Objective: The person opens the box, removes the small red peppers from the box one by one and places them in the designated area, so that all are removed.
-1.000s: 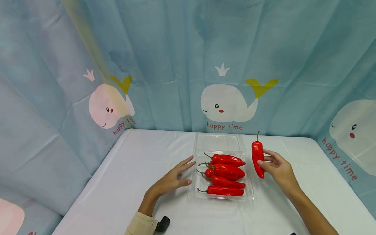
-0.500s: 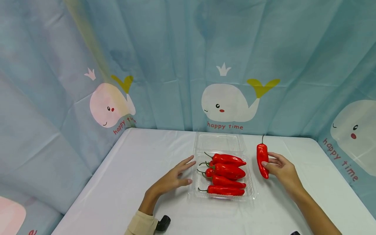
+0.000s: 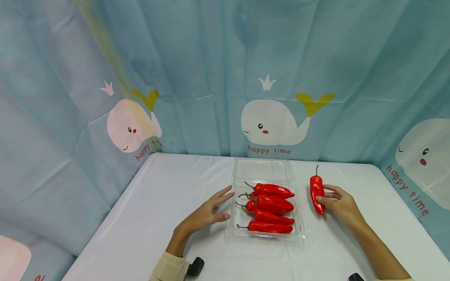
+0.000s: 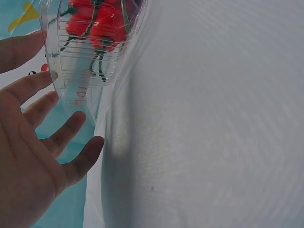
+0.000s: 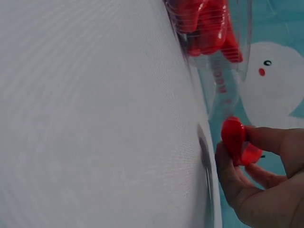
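Note:
Between thumb and fingers my right hand (image 3: 340,205) pinches a red chili pepper (image 3: 316,194), its green stem pointing to the back, just right of a clear plastic box. In the right wrist view the same pepper (image 5: 233,137) appears end-on, close over the white table. Several red peppers (image 3: 272,205) lie in the clear plastic box (image 3: 299,228), most with stems toward the left. My left hand (image 3: 205,215) has its fingers spread, fingertips right at the box's left side. The left wrist view shows that hand (image 4: 38,142) beside the box wall (image 4: 54,61).
The box's hinged lid (image 3: 261,170) lies folded back behind it. A white cloth covers the table (image 3: 190,179). Blue curtains (image 3: 197,78) with printed whales stand along the back and sides. A black wrist device (image 3: 195,267) sits at my left cuff.
My right hand has carried the pepper to the right and slightly downward, away from the box. The left hand and the box have stayed in place.

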Available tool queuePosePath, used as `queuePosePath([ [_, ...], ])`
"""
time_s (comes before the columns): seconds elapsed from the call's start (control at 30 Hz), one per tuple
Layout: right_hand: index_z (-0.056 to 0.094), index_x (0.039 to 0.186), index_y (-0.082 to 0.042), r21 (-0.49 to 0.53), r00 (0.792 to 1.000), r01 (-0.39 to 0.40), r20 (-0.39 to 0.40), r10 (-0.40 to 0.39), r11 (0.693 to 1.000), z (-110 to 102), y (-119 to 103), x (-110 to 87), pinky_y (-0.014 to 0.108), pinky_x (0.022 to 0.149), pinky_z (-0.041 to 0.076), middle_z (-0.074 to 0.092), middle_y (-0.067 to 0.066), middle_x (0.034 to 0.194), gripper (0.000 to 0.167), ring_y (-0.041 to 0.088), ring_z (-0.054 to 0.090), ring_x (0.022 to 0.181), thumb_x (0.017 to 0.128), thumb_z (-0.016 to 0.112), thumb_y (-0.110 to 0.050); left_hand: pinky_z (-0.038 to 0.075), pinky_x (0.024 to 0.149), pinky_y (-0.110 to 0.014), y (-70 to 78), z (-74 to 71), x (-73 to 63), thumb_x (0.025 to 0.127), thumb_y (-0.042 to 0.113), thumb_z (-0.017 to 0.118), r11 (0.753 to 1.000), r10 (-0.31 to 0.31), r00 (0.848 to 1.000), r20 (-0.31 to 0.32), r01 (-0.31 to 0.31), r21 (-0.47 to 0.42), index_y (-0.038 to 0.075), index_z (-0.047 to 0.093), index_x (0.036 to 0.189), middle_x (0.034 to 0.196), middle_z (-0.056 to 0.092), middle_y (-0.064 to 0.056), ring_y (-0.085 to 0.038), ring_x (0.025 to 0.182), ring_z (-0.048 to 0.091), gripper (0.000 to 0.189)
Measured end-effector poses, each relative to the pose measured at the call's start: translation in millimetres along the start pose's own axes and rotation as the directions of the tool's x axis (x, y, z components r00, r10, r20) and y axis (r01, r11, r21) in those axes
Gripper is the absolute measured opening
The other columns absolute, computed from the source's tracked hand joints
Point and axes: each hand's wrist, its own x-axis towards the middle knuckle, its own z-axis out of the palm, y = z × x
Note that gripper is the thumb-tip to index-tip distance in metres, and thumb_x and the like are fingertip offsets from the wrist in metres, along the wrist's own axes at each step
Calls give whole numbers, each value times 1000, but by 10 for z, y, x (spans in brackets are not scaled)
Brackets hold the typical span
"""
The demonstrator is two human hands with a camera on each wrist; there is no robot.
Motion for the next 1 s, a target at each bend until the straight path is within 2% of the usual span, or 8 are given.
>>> queuePosePath([
  [0.17,34,162,1,-32,1000,-24,-2,24,999,-16,13,3,23,78,61,51,31,143,79,26,63,109,103,70,-36,31,123,-69,-10,-3,-3,99,20,66,1000,10,1000,2,-10,-11,10,39,165,178,16,-7,-36,163,19,72],
  [0.57,34,161,3,-61,1000,-30,-2,29,998,-23,35,11,25,79,63,51,34,143,82,35,64,116,101,72,-38,30,123,-68,-15,0,-8,98,22,67,1000,11,1000,-1,-11,-16,11,39,165,178,17,-7,-35,163,18,73],
  [0.63,34,161,3,-71,1000,-27,-1,27,997,-19,41,16,25,78,63,52,35,143,81,34,65,115,101,72,-38,30,123,-68,-15,0,-8,98,23,67,1000,8,1000,-3,-8,-12,10,40,165,178,17,-6,-35,163,19,73],
  [0.83,34,160,4,-78,1000,-18,9,19,997,-33,56,33,23,76,61,54,35,143,78,17,69,99,103,70,-36,31,123,-68,-17,2,-4,98,24,68,1000,6,1000,-5,-6,-10,10,40,164,178,17,-4,-35,163,19,73],
  [1.0,33,161,4,-74,1000,-19,12,20,997,-35,63,33,24,77,62,53,36,143,79,17,70,98,103,70,-36,30,123,-68,-9,2,-5,98,24,68,1000,5,1000,-5,-5,-11,10,40,164,178,17,-6,-35,163,19,74],
])
